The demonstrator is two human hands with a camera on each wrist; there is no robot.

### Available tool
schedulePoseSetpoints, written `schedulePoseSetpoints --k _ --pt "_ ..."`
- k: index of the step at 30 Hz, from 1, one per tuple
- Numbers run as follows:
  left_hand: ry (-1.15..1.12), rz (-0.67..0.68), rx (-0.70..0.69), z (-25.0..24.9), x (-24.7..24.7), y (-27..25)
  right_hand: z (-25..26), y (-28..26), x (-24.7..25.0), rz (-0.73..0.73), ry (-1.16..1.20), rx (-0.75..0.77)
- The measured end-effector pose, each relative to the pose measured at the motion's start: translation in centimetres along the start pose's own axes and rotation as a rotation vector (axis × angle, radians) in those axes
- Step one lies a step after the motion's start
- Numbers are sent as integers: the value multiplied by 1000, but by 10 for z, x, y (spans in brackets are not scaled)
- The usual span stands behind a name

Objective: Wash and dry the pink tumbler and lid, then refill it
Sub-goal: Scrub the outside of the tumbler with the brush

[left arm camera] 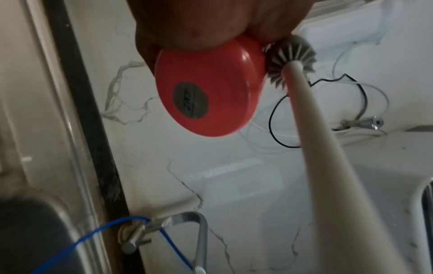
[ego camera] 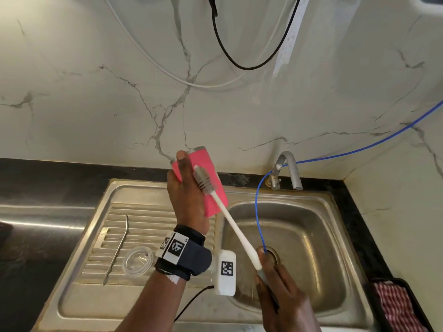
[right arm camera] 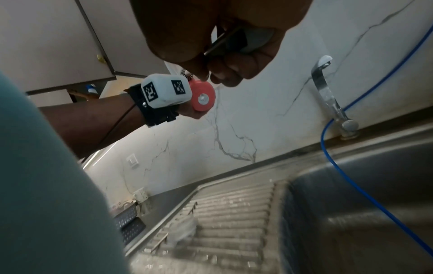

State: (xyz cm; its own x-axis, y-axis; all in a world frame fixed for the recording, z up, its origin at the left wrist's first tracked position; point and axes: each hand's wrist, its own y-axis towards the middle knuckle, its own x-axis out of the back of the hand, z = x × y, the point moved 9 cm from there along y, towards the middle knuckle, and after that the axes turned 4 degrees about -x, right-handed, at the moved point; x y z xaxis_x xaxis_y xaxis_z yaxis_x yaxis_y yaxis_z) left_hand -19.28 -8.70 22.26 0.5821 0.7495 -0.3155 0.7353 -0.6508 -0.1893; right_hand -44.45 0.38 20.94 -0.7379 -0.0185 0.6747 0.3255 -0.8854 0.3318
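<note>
Left hand (ego camera: 185,195) grips the pink tumbler (ego camera: 206,178) above the sink (ego camera: 282,238); right hand (ego camera: 280,291) clutches the bottle brush (ego camera: 224,207), bristles against its side. On the sink's drainboard (ego camera: 115,236): clear lid (ego camera: 137,259), metal straw (ego camera: 117,248). Marble wall (ego camera: 96,92) behind the sink.

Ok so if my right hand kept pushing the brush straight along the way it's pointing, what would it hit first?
Most likely the pink tumbler. Your right hand aims the bottle brush up and left, and its bristle head already lies against the tumbler's side, beside your left hand. Depth is unclear; it might slide past toward the marble wall.
</note>
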Motion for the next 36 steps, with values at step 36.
schedulePoseSetpoints --k 36 --pt "-59 24 72 0 -2 6 -10 21 -2 -47 93 -31"
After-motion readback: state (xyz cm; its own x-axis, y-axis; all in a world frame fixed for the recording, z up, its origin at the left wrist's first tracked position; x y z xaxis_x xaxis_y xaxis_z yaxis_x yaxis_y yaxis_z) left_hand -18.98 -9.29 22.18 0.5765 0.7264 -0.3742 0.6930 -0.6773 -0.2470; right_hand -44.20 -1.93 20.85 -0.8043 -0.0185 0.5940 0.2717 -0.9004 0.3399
